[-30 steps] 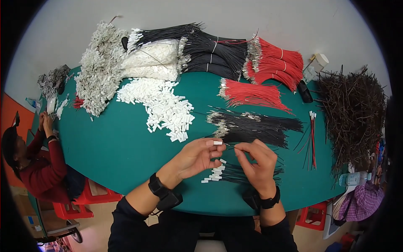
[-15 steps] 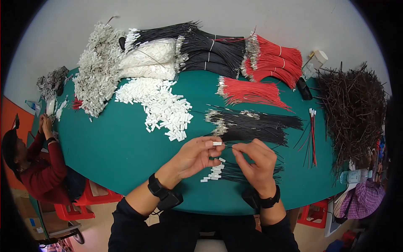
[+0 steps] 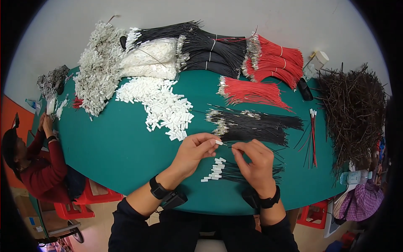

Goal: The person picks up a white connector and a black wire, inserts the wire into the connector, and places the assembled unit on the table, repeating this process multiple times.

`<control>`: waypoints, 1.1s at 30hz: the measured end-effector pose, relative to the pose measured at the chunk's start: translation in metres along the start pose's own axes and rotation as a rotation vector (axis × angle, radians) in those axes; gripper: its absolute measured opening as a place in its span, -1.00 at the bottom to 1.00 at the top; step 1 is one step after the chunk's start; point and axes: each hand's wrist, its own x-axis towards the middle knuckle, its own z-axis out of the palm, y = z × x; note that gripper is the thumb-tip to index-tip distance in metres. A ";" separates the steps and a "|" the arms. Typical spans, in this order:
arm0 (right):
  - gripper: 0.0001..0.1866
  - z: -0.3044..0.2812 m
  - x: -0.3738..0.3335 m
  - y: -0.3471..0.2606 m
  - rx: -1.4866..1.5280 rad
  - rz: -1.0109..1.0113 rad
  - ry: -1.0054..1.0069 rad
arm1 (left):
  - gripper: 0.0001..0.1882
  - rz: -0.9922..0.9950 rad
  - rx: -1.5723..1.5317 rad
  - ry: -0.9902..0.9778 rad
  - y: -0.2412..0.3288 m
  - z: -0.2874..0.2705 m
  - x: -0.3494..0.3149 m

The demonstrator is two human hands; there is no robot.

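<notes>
As two hands point(image 3: 195, 152) point(image 3: 257, 161) pinch, one holds one connector point(image 3: 218, 142).

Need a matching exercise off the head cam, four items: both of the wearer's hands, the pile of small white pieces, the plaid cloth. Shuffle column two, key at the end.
Column 1
1. Left hand
2. Right hand
3. Pile of white pieces
4. Plaid cloth

Column 2
A. Purple, close to a clear bottle
B. Fingers pinched on a thin dark wire
C. Lying loose on the green table
D. Fingers pinched on a single small white piece

Pairs: 1-D, 2-B, 3-C, 4-A
</notes>
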 end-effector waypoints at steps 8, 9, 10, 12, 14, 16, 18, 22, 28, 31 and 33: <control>-0.88 -0.003 0.002 -0.003 0.062 0.092 0.000 | -0.85 0.044 0.008 0.076 0.002 0.001 -0.001; -0.88 -0.003 0.002 -0.003 0.057 0.090 -0.001 | -0.85 0.043 0.008 0.076 0.002 0.001 -0.001; -0.89 -0.003 0.002 -0.003 0.053 0.088 -0.002 | -0.85 0.046 0.005 0.073 0.002 0.001 -0.002; -0.89 -0.004 0.002 -0.004 0.053 0.095 -0.006 | -0.85 0.053 0.000 0.068 0.002 0.001 -0.002; -0.89 -0.005 0.002 -0.005 0.054 0.106 -0.014 | -0.85 0.058 0.014 0.069 0.002 0.001 -0.002; -0.89 -0.005 0.002 -0.005 0.058 0.110 -0.014 | -0.85 0.071 0.041 0.072 0.001 0.002 -0.003; -0.89 -0.006 0.002 -0.006 0.068 0.115 -0.013 | -0.85 0.076 0.046 0.072 0.001 0.002 -0.003; -0.89 -0.006 0.002 -0.005 0.063 0.109 -0.021 | -0.85 0.086 0.065 0.075 0.001 0.002 -0.003; -0.89 -0.004 0.001 -0.005 0.068 0.113 -0.028 | -0.86 0.087 0.094 0.093 0.003 0.008 -0.004; -0.89 -0.003 0.001 -0.006 0.083 0.115 -0.030 | -0.86 0.106 0.109 0.080 0.002 0.010 -0.006; -0.89 -0.004 0.001 -0.006 0.085 0.117 -0.025 | -0.85 0.116 0.118 0.073 0.002 0.009 -0.006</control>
